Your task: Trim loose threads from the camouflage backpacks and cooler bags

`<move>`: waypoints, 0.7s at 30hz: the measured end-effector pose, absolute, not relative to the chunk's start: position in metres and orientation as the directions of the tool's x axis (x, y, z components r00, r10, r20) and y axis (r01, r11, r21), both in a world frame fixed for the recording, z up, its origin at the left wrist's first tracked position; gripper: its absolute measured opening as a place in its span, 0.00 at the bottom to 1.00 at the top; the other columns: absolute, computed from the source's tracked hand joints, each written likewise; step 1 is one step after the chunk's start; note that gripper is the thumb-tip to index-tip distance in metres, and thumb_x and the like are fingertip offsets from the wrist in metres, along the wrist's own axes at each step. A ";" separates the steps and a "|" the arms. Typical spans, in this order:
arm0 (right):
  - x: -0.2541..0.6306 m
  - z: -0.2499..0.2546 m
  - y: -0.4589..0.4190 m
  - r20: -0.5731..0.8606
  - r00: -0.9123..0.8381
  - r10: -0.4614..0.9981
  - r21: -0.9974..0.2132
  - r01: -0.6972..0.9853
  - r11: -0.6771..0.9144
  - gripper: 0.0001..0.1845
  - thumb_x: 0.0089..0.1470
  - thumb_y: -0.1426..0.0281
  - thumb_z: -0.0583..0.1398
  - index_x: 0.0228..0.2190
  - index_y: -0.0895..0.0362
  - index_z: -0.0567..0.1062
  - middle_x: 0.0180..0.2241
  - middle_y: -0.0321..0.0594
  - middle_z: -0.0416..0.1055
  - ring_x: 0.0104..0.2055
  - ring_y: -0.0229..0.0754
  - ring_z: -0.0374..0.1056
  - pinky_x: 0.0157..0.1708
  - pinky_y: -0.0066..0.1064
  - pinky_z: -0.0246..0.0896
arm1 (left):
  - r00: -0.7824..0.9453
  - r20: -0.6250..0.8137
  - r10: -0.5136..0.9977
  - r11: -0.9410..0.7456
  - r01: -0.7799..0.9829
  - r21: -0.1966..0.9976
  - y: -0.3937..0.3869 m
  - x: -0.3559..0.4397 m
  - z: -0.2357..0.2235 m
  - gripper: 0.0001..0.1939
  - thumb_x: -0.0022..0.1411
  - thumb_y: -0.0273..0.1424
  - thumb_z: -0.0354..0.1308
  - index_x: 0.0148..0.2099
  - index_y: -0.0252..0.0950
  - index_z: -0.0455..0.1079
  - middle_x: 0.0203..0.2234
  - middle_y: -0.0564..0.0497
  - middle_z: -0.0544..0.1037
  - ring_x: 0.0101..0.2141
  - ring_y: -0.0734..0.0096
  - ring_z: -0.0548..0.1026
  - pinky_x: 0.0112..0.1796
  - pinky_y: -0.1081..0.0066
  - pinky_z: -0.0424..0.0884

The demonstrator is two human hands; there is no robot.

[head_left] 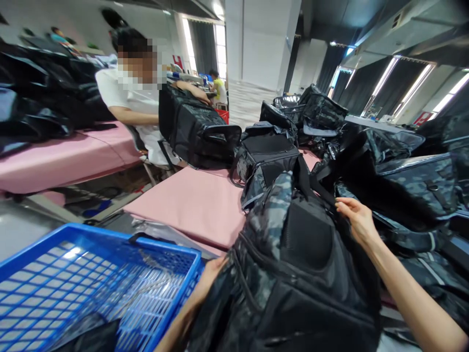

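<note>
A black backpack with dark camouflage panels [308,244] fills the space in front of me, its padded side facing up. Against its left edge is my left hand [211,276], closed on the bag's side, with the fingertips hidden behind the fabric. My right hand [355,220] pinches a black strap [324,193] at the bag's upper right, thumb and fingers together. Just beyond lies another black and camouflage backpack [269,151] on the pink-covered table [194,200].
A blue plastic basket [200,259] with some dark material inside stands at my lower left. Across the table, a person in a white shirt [110,90] handles a black bag [194,127]. Several camouflage bags [421,186] crowd the right side. Another pink table [69,156] bears piled black bags.
</note>
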State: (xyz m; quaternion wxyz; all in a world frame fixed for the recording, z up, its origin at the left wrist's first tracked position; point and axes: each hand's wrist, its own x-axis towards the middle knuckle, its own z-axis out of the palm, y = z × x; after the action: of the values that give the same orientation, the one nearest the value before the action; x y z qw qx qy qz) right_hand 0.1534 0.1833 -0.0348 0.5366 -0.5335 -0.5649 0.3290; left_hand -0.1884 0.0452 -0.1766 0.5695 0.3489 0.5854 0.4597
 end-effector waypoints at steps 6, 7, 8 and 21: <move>0.180 0.014 0.134 0.464 0.326 0.823 -0.884 0.115 0.453 0.19 0.38 0.61 0.66 0.33 0.56 0.74 0.27 0.35 0.68 0.22 0.30 0.58 0.19 0.23 0.50 | -0.335 -0.113 0.935 0.245 0.384 0.890 0.015 -0.221 -0.050 0.26 0.46 0.52 0.53 0.32 0.33 0.74 0.24 0.50 0.78 0.31 0.59 0.74 0.32 0.69 0.68; 0.179 0.019 0.120 0.535 0.314 0.784 -0.845 0.175 0.506 0.18 0.39 0.62 0.65 0.35 0.55 0.73 0.27 0.34 0.68 0.23 0.31 0.59 0.21 0.23 0.52 | -0.348 -0.068 0.935 0.240 0.483 0.842 0.009 -0.215 -0.037 0.25 0.47 0.52 0.52 0.32 0.35 0.74 0.26 0.50 0.78 0.32 0.58 0.74 0.32 0.69 0.68; 0.177 0.023 0.107 0.598 0.272 0.754 -0.800 0.259 0.542 0.17 0.41 0.63 0.64 0.36 0.55 0.73 0.27 0.34 0.68 0.24 0.32 0.60 0.22 0.24 0.54 | -0.355 -0.027 0.934 0.237 0.563 0.792 0.003 -0.207 -0.028 0.24 0.48 0.51 0.51 0.32 0.36 0.74 0.27 0.51 0.79 0.33 0.58 0.74 0.32 0.70 0.67; 0.194 0.003 0.037 0.717 -0.088 0.691 -0.345 0.818 0.461 0.17 0.51 0.59 0.58 0.42 0.53 0.70 0.37 0.38 0.71 0.36 0.40 0.68 0.33 0.29 0.60 | -0.450 0.008 0.893 0.356 0.717 0.599 -0.039 -0.149 -0.032 0.25 0.49 0.50 0.45 0.36 0.41 0.74 0.33 0.52 0.80 0.38 0.56 0.75 0.36 0.69 0.67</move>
State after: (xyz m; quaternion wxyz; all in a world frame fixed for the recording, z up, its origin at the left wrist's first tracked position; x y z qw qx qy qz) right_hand 0.1943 0.0368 0.0026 0.4381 -0.5140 -0.7339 -0.0721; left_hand -0.1488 -0.0388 -0.0323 0.1622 0.4986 0.8074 0.2705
